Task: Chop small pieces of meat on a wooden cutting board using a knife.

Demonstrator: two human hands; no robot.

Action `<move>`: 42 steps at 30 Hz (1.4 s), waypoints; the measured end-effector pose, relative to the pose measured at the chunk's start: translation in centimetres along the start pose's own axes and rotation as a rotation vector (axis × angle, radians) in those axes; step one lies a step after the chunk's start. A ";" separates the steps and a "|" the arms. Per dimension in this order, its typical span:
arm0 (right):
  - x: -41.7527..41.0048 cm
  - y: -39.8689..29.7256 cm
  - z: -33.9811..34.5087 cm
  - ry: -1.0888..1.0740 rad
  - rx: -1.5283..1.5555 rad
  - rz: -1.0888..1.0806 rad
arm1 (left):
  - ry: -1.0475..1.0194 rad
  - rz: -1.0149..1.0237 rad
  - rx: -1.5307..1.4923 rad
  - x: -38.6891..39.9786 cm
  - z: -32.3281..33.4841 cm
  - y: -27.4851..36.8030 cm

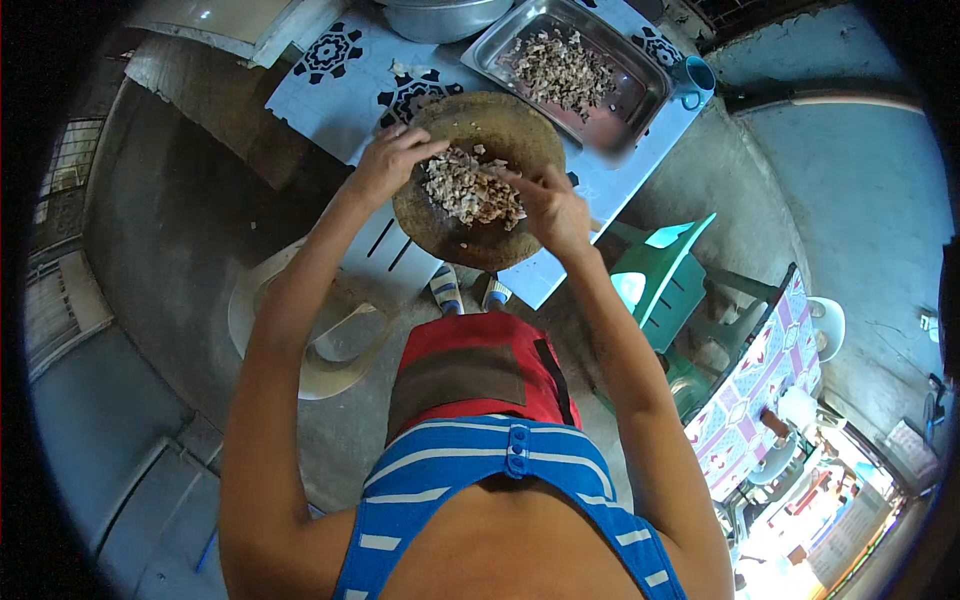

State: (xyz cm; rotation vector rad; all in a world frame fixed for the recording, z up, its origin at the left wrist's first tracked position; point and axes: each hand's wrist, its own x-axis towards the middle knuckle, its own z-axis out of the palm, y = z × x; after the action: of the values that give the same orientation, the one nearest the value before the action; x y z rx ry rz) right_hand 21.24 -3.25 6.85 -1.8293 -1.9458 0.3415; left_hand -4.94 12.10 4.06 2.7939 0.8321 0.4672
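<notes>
A round wooden chopping block (pixel 480 251) stands at the table's near edge, with a heap of finely chopped meat (pixel 469 187) on it. At the heap's left side is my left hand (pixel 394 161), its fingers spread over the block's rim and pointing at the meat, with nothing seen in them. My right hand (pixel 556 210), blurred, is curled at the heap's right side with its index finger stretched towards the meat. It seems to grip a knife, whose pale handle end (pixel 595 225) shows beside the hand. The blade cannot be made out.
Beyond the block, a steel tray (pixel 487 56) holds more chopped meat (pixel 566 73). A metal basin (pixel 442 19) and a blue mug (pixel 694 79) stand on the patterned table (pixel 345 97). Plastic chairs flank me, a green one (pixel 664 277) at right and a pale one (pixel 337 375) at left.
</notes>
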 end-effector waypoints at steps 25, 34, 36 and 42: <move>0.2 0.8 0.0 -0.063 -0.022 0.002 | 0.041 -0.066 -0.029 -1.2 0.6 1.9; 0.4 0.5 -0.2 0.011 -0.011 -0.035 | -0.003 -0.065 -0.020 -0.3 0.3 1.5; 0.5 0.0 -1.0 -0.012 -0.038 -0.069 | -0.003 -0.072 0.051 -0.9 0.2 1.5; -1.5 -1.7 -0.7 0.008 -0.054 -0.066 | 0.051 -0.086 0.074 -3.2 0.4 3.5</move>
State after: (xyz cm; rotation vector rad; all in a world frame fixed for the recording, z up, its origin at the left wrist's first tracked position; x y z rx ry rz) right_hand 20.12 -4.96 8.02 -1.7920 -2.0224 0.2625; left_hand -5.58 7.43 3.89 2.8097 0.9961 0.5051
